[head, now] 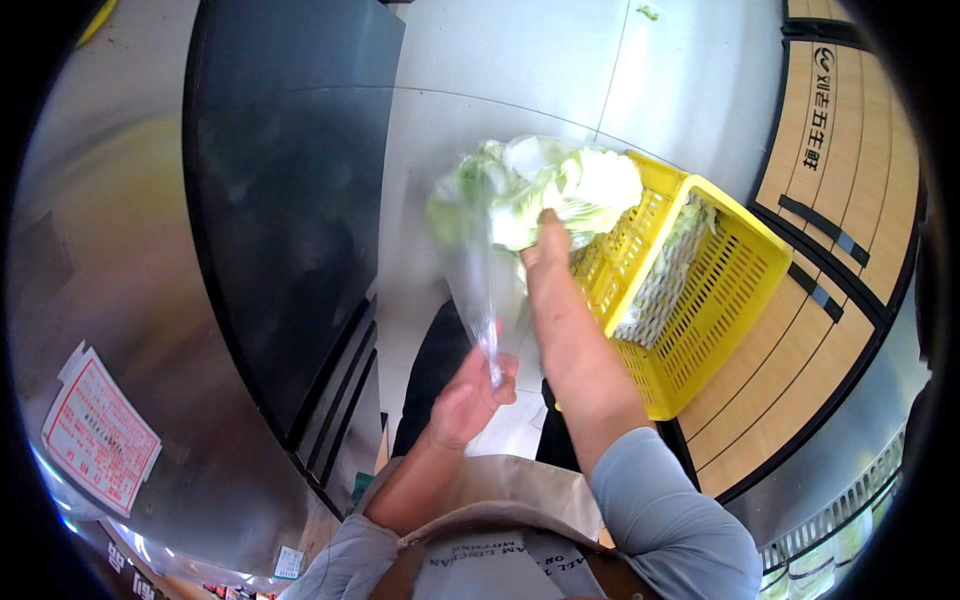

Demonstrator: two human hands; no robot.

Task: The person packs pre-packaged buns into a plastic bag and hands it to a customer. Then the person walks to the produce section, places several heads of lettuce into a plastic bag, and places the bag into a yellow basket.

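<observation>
My left hand [472, 390] grips the gathered, twisted end of a clear plastic bag [476, 292] in front of my apron. The bag widens away from me around pale green leafy heads that look like napa cabbage [592, 187]. My right hand [551, 240] reaches forward and holds the cabbage, its thumb on the pale leaves and its other fingers hidden beneath. Some blur covers the bag's left side, so I cannot tell how many heads it wraps. The cabbage hangs above the floor, overlapping the near-left rim of a yellow plastic crate [739, 322].
Inside the crate lie leaves and white foam netting [660, 292]. Right of it stand wood-slatted cabinet fronts [832, 142] with dark handles. A dark panel [292, 187] and a metal surface [150, 262] bearing a printed notice [101, 431] rise on the left. One leaf scrap [647, 13] lies on the tiled floor.
</observation>
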